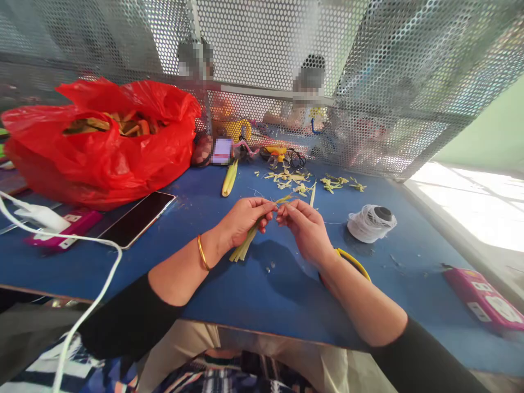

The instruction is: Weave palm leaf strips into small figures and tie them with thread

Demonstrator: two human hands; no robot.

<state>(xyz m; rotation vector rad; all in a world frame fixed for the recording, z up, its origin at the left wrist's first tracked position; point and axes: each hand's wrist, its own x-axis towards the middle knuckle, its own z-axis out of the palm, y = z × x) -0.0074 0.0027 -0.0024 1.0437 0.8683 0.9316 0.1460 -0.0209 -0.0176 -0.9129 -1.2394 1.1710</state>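
Note:
My left hand (248, 221), with a gold bangle at the wrist, is closed around a small bundle of pale yellow-green leaf strips (244, 248). The strips fan out below the palm, and a yellow tip shows above the fingers. Right beside it, my right hand (305, 224) pinches at the bundle's top, fingertips almost touching those of the left. A fine white thread (335, 222) runs from the right hand toward a white spool (370, 224) on the blue table (266, 305). What lies between the right fingertips is too small to see clearly.
Cut strip pieces (289, 179) and a longer folded leaf piece (230, 179) lie beyond my hands. A red plastic bag (102, 164) fills the left, near a dark phone (139, 218) and power strip (67, 229). Yellow-handled scissors (354, 262) lie under my right forearm. Perforated metal screens (262, 54) stand behind.

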